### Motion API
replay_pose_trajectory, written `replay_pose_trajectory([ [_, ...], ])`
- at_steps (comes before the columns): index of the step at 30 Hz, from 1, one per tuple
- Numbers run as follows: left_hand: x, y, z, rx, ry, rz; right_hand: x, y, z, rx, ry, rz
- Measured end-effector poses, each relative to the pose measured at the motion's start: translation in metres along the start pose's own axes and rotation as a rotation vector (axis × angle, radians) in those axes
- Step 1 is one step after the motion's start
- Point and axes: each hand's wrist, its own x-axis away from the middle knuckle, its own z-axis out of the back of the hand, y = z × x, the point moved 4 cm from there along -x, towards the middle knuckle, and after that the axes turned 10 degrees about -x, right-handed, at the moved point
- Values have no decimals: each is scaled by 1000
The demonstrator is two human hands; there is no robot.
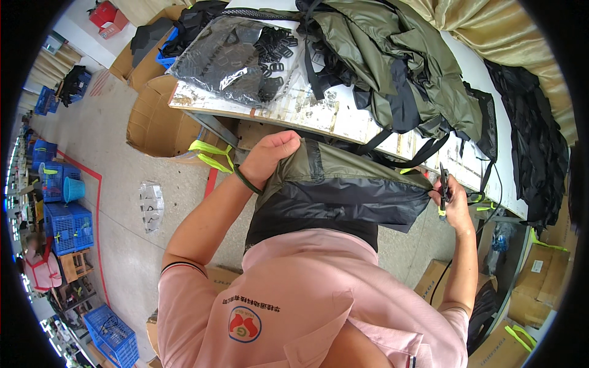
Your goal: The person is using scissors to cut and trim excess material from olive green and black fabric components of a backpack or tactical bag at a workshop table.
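Observation:
My left hand [270,156] grips the upper left corner of an olive and black fabric bag piece [343,190] stretched across my lap. My right hand [454,202] pinches its right edge and also holds small black snips [443,183] upright. A dark band circles my left wrist. In front of me a white, worn worktable [343,119] carries a heap of olive and black bags [405,67] with black straps hanging over its edge.
A clear plastic bag of black buckles [239,52] lies on the table's left. An open cardboard box [162,119] stands on the floor under the table. Blue crates [61,214] line the left. Black fabric [534,141] lies at the right, with cartons [540,276] below.

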Motion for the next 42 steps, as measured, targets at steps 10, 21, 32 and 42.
replay_pose_trajectory([
  [10, 5, 9, 4, -14, -137, 24, -6, 4, -4, -43, -26, -40],
  [21, 198, 297, 165, -353, 1108, -683, -49, -23, 4, -374, 47, 49],
  [32, 160, 281, 349, -1726, 1569, -358, -97, -43, -36, -543, -5, 63],
  [42, -12, 181, 215, -1133, 247, -21, -179, -54, 54, 101, 610, 170],
])
